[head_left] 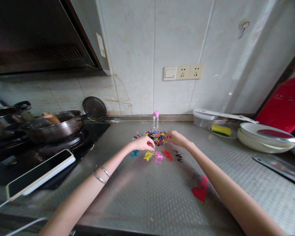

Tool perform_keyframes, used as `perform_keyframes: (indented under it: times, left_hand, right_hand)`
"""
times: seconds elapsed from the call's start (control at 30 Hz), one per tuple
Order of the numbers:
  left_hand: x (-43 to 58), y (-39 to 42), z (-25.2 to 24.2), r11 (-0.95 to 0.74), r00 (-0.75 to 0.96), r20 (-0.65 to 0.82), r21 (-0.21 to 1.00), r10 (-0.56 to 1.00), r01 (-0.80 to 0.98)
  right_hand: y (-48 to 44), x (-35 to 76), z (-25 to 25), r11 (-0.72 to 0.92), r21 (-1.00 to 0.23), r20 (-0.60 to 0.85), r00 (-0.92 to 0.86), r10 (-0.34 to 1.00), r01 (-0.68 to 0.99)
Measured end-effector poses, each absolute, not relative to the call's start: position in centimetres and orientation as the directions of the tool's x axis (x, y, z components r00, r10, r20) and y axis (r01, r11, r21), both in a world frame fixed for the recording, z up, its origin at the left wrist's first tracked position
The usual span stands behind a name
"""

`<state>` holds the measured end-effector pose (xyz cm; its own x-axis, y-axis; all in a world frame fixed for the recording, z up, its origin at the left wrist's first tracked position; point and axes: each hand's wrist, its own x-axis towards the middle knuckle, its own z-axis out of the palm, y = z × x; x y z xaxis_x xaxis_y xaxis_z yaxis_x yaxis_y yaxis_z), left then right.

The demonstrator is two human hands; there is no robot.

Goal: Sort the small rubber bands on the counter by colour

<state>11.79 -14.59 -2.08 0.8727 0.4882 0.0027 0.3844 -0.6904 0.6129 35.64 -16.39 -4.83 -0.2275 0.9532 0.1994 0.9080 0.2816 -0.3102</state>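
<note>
Soft, pale light fills the scene, seemingly strongest from the right, where whitish streaks of glare run down the wall [137,46] and the counter [127,203] shines brightest, while the hood [36,29] and stove [51,184] at left sink into dimness. Shadows are faint and soft-edged, with a darker patch under the right arm [218,170] and a dull pinkish reflection beside the left arm [88,186]. Wide-angle stretching pulls the phone [40,172] and both arms long toward the edges, and the small bands [158,141] look soft, their finer detail smeared together.
</note>
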Motion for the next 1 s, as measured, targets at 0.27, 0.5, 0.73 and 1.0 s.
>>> perform_keyframes:
  times: [0.27,0.5,0.73,1.0]
  left_hand:
    - [9.8,-11.7,-2.0,-0.55,0.771,0.027,0.716,0.637,0.429]
    - [8.4,-9.2,-3.7,-0.492,0.666,0.057,0.722,0.744,0.487]
    - [8.1,-8.7,-4.4,-0.521,0.69,0.05,0.696,0.722,0.494]
    - [8.1,-8.8,-4.6,-0.536,0.704,0.019,0.663,0.71,0.522]
  right_hand:
    - [-16.6,36.3,-3.0,0.288,-0.426,0.238,-0.201,0.95,0.858]
    - [-17.3,32.9,-2.0,0.411,-0.484,0.283,-0.306,0.909,0.772]
    - [-18.9,28.0,-2.8,0.568,-0.508,0.257,-0.515,0.818,0.648]
    - [-18.6,28.6,-3.2,0.569,-0.498,0.254,-0.518,0.817,0.654]
